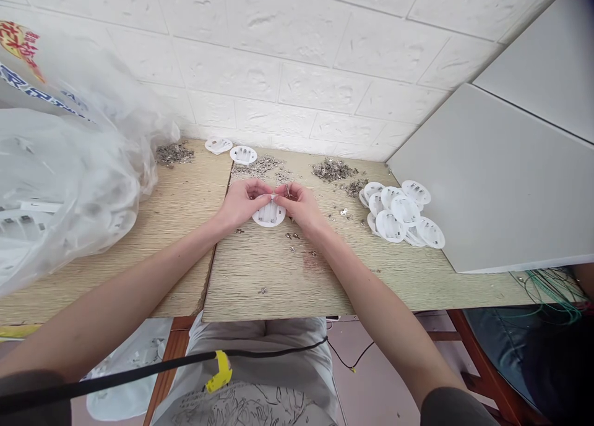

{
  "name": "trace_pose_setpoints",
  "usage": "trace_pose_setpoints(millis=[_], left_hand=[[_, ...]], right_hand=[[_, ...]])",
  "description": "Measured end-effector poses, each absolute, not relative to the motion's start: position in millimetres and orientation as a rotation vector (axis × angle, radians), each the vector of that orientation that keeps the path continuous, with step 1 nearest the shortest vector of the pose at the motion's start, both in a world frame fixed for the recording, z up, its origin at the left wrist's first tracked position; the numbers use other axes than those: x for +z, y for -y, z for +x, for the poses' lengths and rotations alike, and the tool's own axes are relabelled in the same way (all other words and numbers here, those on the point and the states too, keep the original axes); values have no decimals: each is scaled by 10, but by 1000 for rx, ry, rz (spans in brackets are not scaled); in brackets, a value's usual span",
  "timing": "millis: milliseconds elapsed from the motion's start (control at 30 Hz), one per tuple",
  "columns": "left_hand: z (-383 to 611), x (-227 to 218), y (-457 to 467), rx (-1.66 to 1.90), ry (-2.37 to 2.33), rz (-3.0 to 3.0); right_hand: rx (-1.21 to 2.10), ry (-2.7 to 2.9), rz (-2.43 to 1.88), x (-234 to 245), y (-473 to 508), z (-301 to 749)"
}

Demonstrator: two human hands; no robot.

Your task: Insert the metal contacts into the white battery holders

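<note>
One white disc (269, 214) w/ slotted face, mid-bench, lower edge resting on the bench (278, 284). L hand (242, 202) and R hand (301, 204) are both closed on its top edge, fingertips pinching, nearly touching each other. Loose clips (293, 235) scattered just beside it, R side. Bigger clip pile (333, 169) behind, near the wall. Disc stack (401, 216) well to the R, next to grey panel (501, 191). Back discs (243, 154), 2 pcs, by the wall. Plastic bag (60, 178) far L.

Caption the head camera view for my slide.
Left hand and right hand hold a round white plastic disc on a wooden bench, metal parts and more discs nearby.
</note>
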State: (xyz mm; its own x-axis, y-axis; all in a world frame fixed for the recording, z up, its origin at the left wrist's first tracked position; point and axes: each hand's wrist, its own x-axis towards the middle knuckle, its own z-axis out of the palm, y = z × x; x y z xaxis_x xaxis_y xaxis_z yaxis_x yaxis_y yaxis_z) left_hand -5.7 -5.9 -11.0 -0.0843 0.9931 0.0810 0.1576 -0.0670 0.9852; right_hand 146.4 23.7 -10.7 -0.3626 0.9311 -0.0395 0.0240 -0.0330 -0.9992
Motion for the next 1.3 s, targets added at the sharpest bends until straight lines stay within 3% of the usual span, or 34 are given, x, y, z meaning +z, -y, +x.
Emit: trace_pose_setpoints(millis=[1300], left_hand=[[-52, 11, 102, 1152, -1245, 1310]], right_hand=[[1494, 1515, -1008, -86, -201, 1446]])
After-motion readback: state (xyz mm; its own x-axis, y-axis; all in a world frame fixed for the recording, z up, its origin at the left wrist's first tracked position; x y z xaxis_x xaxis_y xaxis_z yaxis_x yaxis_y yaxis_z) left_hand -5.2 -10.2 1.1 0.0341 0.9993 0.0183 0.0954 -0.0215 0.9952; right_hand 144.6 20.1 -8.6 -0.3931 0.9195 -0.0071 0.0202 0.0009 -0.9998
